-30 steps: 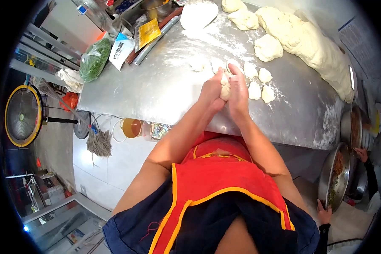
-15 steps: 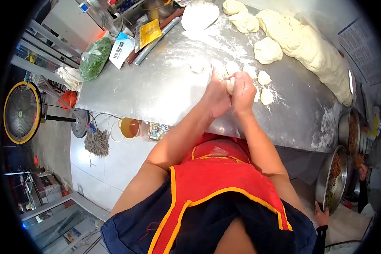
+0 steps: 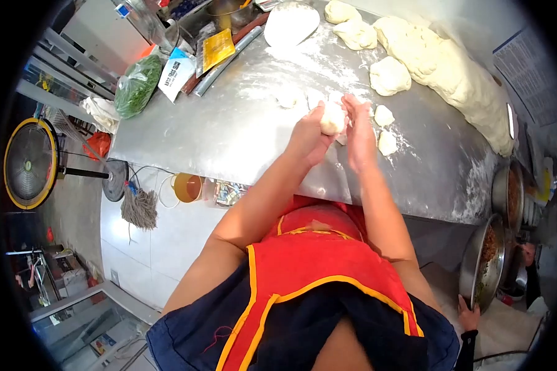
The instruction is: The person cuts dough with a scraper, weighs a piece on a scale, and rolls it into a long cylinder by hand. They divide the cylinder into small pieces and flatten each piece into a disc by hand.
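Over the floured steel table, my left hand [image 3: 310, 137] is closed around a pale piece of dough [image 3: 333, 120], which bulges out between its thumb and fingers. My right hand [image 3: 360, 133] is upright just to the right of it, fingers stretched out and palm turned toward the dough. Small dough pieces [image 3: 387, 143] lie on the table beyond and to the right of my hands, some partly hidden behind them. Farther up is a larger dough lump [image 3: 390, 76].
A long roll of dough [image 3: 445, 65] stretches along the table's right side. At the back left lie a bag of greens [image 3: 137, 86], a yellow packet [image 3: 218, 47] and a metal rod [image 3: 229, 60]. At right, another person's hand [image 3: 469, 314] holds a steel bowl [image 3: 483, 263] of filling.
My right hand has come off the dough and uncurled, its fingers now straight. The dough piece in my left hand shows more fully.
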`<state>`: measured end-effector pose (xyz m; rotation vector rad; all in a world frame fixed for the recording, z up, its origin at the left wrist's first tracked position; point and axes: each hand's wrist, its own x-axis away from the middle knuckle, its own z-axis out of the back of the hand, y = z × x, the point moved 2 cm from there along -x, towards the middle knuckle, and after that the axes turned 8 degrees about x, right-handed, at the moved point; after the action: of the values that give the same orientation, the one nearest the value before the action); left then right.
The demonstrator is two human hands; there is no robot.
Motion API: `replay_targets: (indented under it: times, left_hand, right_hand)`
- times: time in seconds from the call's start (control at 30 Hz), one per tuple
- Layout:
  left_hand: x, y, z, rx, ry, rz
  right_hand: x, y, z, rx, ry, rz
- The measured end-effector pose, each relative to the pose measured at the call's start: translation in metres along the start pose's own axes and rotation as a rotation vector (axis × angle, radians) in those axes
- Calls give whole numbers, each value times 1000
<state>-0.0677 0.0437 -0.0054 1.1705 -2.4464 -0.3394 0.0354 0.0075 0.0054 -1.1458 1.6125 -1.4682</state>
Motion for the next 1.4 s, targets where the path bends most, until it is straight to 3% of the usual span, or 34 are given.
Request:
replay_targets:
  times: [0.07, 0.3, 0.43, 0.53, 0.63, 0.73, 0.83, 1.03, 1.13, 1.23, 1.33, 1.37, 1.4]
  left_hand:
    - [-5, 3, 8, 77, 93, 29]
    - [-9, 6, 13, -54, 190, 63]
    - [-15, 10, 24, -204, 224, 6]
    - [-13, 14, 21, -71, 245, -58]
    - [-15, 25, 35, -30, -102, 28]
    - [-3, 36, 24, -86, -97, -12]
    - [7, 57, 16, -128, 115, -122]
    - [-17, 113, 47, -732, 337, -454]
    - [-55, 133, 88, -1075, 508, -494]
    - [-72, 141, 95, -1258, 467, -429]
    - [-93, 147, 120, -1544, 392, -552]
    - [-104, 154, 131, -1682, 385, -463]
    - [-98, 154, 128, -1786, 431, -535]
  right_hand:
    - [2, -6, 6, -289, -10, -151]
    - [6, -4, 5, -9, -33, -28]
    - [8, -7, 6, -363, -65, -163]
    - [6, -6, 13, -546, -48, -283]
    - [2, 5, 19, -625, -51, -343]
    - [0, 18, 26, -587, -26, -316]
    - [-6, 29, 39, -434, 7, -219]
    - [-11, 23, 68, -555, 41, -165]
    - [-9, 12, 91, -591, 95, -93]
    - [-7, 8, 118, -623, 174, -101]
    - [-4, 7, 141, -641, 240, -128]
    - [1, 6, 145, -627, 253, -119]
    - [4, 6, 149, -610, 264, -110]
